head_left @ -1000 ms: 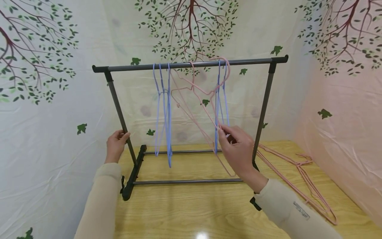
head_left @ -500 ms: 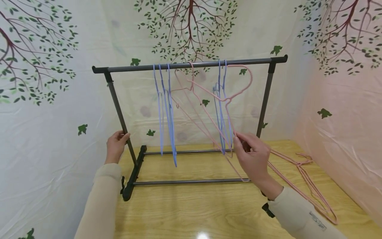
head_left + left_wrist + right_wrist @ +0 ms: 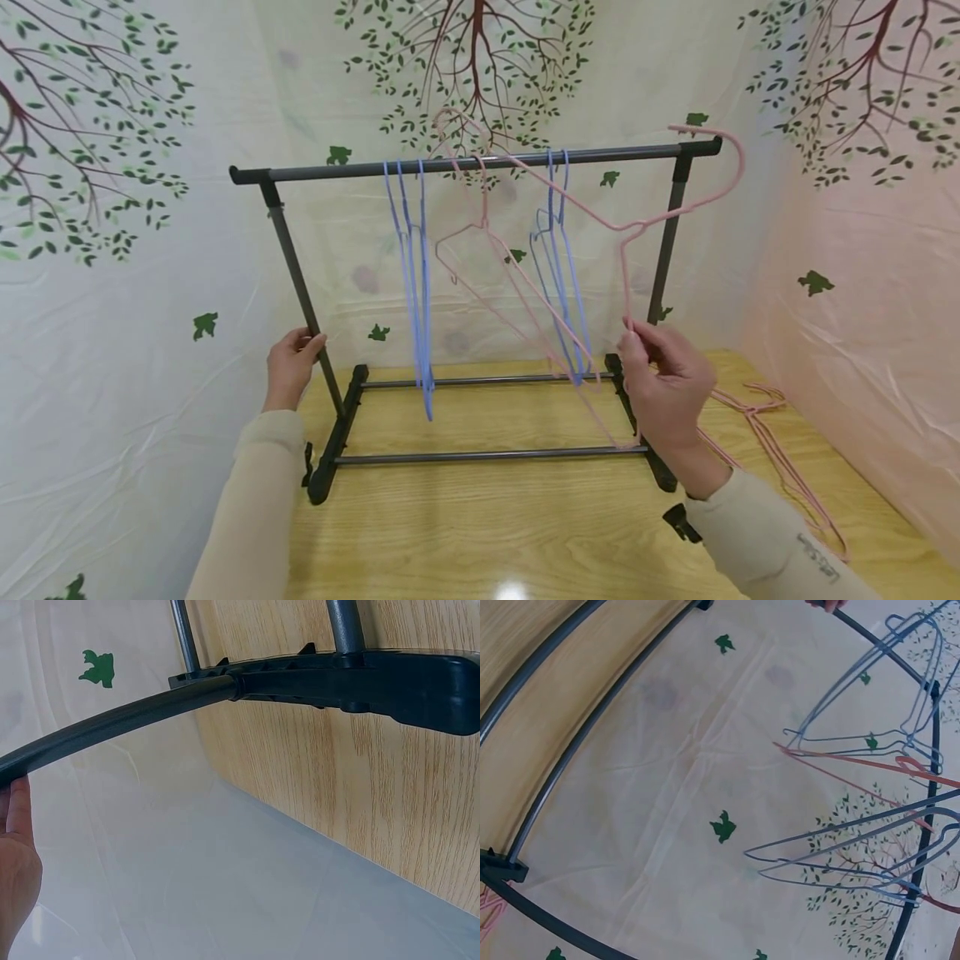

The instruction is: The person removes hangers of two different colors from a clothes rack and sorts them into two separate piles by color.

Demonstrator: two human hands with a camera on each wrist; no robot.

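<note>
A black clothes rack (image 3: 480, 163) stands on the table. My left hand (image 3: 291, 367) grips its left upright post (image 3: 291, 250), thumb and fingers around it. In front of the rack, my right hand (image 3: 672, 392) pinches a pink clothes hanger (image 3: 626, 283) by its side wire. That hanger is tilted, its large hook up at the right near the rail's end. Another pink hanger (image 3: 484, 208) hangs mid-rail, between a group of blue hangers (image 3: 424, 308) on the left and more blue hangers (image 3: 553, 208) on the right. The left wrist view shows the left hand's fingers (image 3: 21, 814) against the post.
Several pink hangers (image 3: 757, 410) lie piled on the wooden table (image 3: 480, 533) to the right of the rack. The rack's black feet (image 3: 321, 482) and lower bars (image 3: 480, 456) rest low on the tabletop. A curtain with printed trees closes off the back and sides.
My right hand has moved right with the pink hanger, whose hook has swung up and right to the rail's end. The blue hangers have swayed a little. My left hand has stayed on the post.
</note>
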